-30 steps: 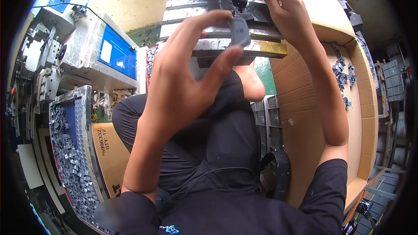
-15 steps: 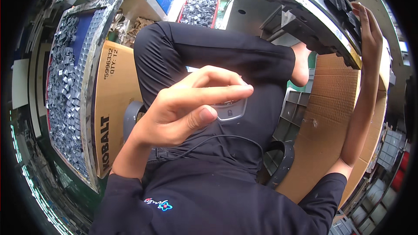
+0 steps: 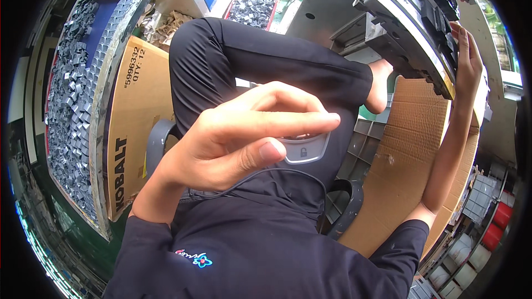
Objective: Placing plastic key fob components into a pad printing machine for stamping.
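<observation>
My left hand [image 3: 238,135] is raised over my lap, its fingers curled and closed around a grey, rounded plastic piece [image 3: 306,151] with a small padlock symbol on it. Much of that piece is hidden behind the fingers. At the upper right, my right hand [image 3: 469,58] reaches up along the outer side of a black and metal machine part [image 3: 407,39]. Its fingers are stretched out and lie against the machine's edge, with no held object visible.
On the left, a metal-framed tray [image 3: 102,116] of small grey pieces leans by a cardboard box [image 3: 136,133]. A red-rimmed bin [image 3: 275,14] of similar pieces stands at the back. Cardboard [image 3: 410,155] stands at the right, beside a chair armrest [image 3: 354,205]. A dark cable crosses my lap.
My left hand appears slightly further right with the grey piece still in it. The view has shifted a little; my right hand remains against the machine with its fingers stretched out.
</observation>
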